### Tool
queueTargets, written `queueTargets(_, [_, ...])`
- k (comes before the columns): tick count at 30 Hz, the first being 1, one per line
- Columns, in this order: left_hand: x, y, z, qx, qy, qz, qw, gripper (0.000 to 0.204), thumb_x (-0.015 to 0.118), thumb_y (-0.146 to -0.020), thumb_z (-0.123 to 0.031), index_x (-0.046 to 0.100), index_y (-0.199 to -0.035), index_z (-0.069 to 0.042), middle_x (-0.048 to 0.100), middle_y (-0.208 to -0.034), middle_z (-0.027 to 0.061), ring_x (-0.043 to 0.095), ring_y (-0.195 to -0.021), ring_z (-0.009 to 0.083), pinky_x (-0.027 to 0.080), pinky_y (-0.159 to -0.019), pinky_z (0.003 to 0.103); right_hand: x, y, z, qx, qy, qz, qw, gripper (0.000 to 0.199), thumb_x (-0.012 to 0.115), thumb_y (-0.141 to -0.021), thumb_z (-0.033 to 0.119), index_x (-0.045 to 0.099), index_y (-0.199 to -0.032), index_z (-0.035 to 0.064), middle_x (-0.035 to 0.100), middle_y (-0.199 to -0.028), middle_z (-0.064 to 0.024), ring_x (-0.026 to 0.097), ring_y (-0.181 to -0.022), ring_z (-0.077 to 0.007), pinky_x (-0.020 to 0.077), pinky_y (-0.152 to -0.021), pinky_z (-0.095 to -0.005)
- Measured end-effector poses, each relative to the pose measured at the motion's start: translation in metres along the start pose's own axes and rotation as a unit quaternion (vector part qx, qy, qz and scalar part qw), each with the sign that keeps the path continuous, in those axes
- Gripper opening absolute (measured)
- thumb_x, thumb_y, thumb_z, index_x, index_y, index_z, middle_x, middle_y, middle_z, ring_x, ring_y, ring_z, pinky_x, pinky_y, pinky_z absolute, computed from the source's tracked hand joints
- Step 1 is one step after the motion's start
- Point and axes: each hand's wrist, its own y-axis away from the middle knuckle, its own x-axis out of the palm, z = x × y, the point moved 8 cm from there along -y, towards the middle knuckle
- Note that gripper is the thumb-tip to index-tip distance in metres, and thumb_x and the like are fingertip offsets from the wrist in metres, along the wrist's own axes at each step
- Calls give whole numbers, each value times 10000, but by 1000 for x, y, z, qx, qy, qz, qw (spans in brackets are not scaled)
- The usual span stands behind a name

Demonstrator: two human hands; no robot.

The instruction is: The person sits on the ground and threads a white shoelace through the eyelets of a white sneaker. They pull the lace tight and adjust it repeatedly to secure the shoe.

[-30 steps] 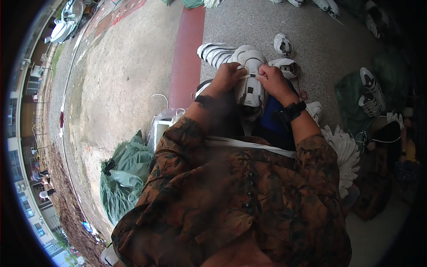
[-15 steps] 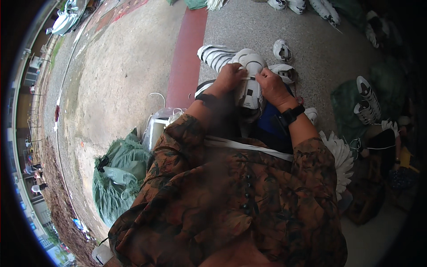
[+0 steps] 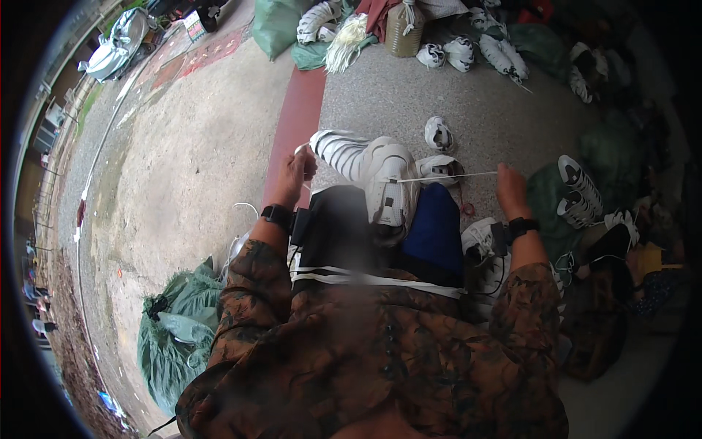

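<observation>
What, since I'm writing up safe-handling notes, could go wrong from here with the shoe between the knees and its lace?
The white lace looks taut from the white shoe to the right hand, so a harder pull might tip the shoe, which neither hand steadies. The lace also crosses a neighbouring shoe in this view and might catch on it if lowered. The left hand is close to the striped stack and could knock it.

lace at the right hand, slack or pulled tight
Pulled tight: the white lace runs in a straight line from the shoe to the right hand, without visible sag.
</observation>
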Motion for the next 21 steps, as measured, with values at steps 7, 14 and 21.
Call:
queueTargets(7, [-255,83,-5,-89,-55,-295,950,473,421,-894,-501,603,-918,-64,538,-752,25,513,-690,135,429,-626,306,-116,173,-339,253,179,-154,938,206,464,-798,95,577,-936,-7,590,-930,-238,540,-908,-426,433,-730,-489])
queueTargets(14, [-325,163,23,-136,75,-262,953,389,422,-929,-413,544,-914,-44,291,-500,-59,228,-372,56,189,-354,223,-111,258,-409,433,264,-4,862,176,510,-769,103,592,-893,9,600,-859,-229,565,-866,-407,445,-695,-478])
queueTargets(21, [-336,192,33,-141,170,-221,950,203,534,-899,-272,517,-933,-73,424,-594,-36,361,-426,70,290,-383,226,62,125,-115,320,-722,47,612,150,614,-820,156,492,-748,105,424,-585,28,415,-463,-74,311,-391,-229])
